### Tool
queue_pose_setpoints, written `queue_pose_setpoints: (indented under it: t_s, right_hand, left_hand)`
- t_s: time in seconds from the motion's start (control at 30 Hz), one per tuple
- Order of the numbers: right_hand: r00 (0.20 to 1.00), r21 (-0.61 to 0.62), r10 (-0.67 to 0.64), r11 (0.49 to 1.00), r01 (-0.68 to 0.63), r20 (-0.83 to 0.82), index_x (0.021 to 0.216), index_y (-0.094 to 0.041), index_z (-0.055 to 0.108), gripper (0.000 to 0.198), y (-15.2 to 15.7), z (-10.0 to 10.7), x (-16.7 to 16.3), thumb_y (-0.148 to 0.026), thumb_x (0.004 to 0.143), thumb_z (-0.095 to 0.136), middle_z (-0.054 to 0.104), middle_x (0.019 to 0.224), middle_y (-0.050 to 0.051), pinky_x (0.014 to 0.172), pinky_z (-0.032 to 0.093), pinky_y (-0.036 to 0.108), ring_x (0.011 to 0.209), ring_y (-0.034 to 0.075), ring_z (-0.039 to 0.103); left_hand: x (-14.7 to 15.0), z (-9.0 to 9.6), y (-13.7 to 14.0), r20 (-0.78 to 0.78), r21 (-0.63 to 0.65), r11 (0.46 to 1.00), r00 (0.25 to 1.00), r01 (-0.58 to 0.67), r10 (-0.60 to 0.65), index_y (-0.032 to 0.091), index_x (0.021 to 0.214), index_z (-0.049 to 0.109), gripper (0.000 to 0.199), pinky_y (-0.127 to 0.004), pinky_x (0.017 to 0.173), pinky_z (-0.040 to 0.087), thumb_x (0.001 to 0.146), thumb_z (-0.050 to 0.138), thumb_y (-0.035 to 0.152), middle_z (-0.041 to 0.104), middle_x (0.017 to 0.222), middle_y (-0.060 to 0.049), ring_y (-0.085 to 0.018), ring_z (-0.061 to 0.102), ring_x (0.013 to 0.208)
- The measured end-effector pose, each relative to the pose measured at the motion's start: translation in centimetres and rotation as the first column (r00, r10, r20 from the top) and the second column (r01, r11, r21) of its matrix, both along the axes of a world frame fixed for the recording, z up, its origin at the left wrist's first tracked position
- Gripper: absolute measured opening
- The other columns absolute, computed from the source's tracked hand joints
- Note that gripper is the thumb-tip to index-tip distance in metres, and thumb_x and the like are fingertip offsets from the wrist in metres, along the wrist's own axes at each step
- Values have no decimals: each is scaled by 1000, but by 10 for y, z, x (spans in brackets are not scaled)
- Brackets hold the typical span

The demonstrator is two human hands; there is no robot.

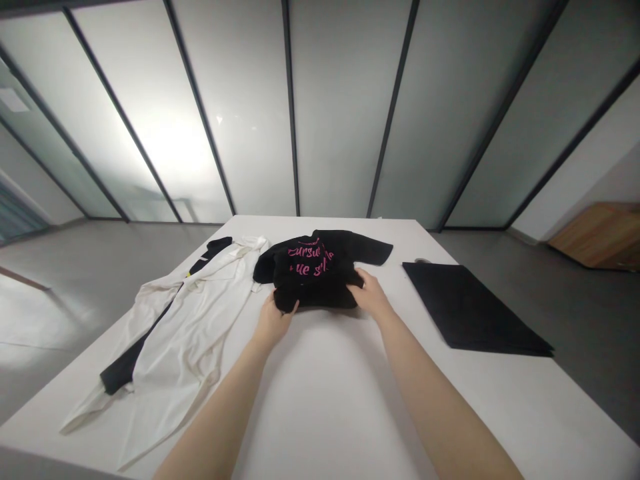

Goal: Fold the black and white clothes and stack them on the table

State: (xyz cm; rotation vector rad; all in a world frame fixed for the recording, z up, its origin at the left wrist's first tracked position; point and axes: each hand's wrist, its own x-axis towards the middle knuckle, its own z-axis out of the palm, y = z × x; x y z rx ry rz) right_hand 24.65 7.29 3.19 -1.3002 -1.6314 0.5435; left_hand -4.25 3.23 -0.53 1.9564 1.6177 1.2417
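A black T-shirt (320, 267) with pink lettering lies ahead of me on the white table (320, 400). Its lower part is bunched up or folded over toward the lettering, and one sleeve stretches out to the right. My left hand (276, 319) grips the near left corner of the shirt, thumb on top. On the opposite side, my right hand (370, 293) has hold of the near right edge, with its fingers partly hidden by the cloth.
On the left a white long-sleeved shirt (185, 340) is spread over a dark garment (123, 367). A flat black board or folder (475, 310) rests on the right side, with a small round object behind it. Frosted glass panels (340, 107) stand beyond the table.
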Motion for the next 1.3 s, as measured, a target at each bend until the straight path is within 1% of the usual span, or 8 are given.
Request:
queue_pose_setpoints:
  t_s: [0.2,0.43,0.57,0.67,0.77,0.87,1.1,1.3]
  right_hand:
    - [960,96,61,995,-36,-272,103,-22,74,31,-1,9,12,-29,73,69,78,112,8,95,53,42,107,28,68]
    - [953,-95,-8,995,-21,-304,78,-23,64,24,-6,6,38,-36,63,78,78,86,5,79,56,39,85,26,70]
    - [967,-129,-60,991,29,-248,91,-21,67,32,-16,8,43,-32,63,78,77,89,4,82,58,42,88,29,70]
    - [973,-135,111,981,-140,-201,113,-22,69,48,-29,17,41,-30,66,81,78,109,7,94,57,46,103,31,71]
    - [919,-288,383,873,-393,-91,127,-24,69,59,-48,25,44,-29,70,81,76,123,7,102,54,45,112,30,70]
    - [826,-480,562,737,-476,43,124,-26,74,57,-68,23,54,-22,67,77,78,116,4,95,56,39,102,27,72]
    - [876,-306,338,922,-236,344,90,-30,83,20,-97,-3,81,-32,71,78,77,90,5,83,52,39,91,29,67]
    - [957,-256,159,962,-94,245,74,-23,75,22,-95,2,95,-43,81,70,74,76,4,69,48,33,74,25,65]
  left_hand:
    - [-9,11,2,260,37,998,965,-51,40,18,127,69,52,-50,100,56,83,75,44,75,123,-12,-37,69,116]
    - [-24,10,-6,327,30,941,886,337,-328,17,142,61,74,-51,115,45,82,74,59,65,143,-15,-39,56,136]
    - [-16,9,-12,296,-158,884,875,440,-383,21,132,67,52,-48,110,49,101,45,57,71,133,-13,-32,63,125]
    - [-3,14,-17,151,-283,863,909,417,-389,23,137,61,42,-45,101,54,101,41,30,72,128,-9,-26,69,107]
    - [7,22,-22,-37,-253,895,920,368,-389,25,158,42,73,-41,109,48,87,45,10,62,145,-10,-25,64,124]
    - [14,30,-30,-264,-299,892,869,339,-419,32,165,34,90,-37,103,51,80,48,6,56,145,-9,-25,67,118]
    - [23,39,-40,-458,-379,886,777,267,-431,35,144,62,74,-35,86,52,77,53,7,68,114,-8,-28,72,98]
    - [17,38,-37,-432,-352,895,801,274,-415,29,105,71,41,-32,74,47,73,56,7,73,97,-5,-27,70,88]
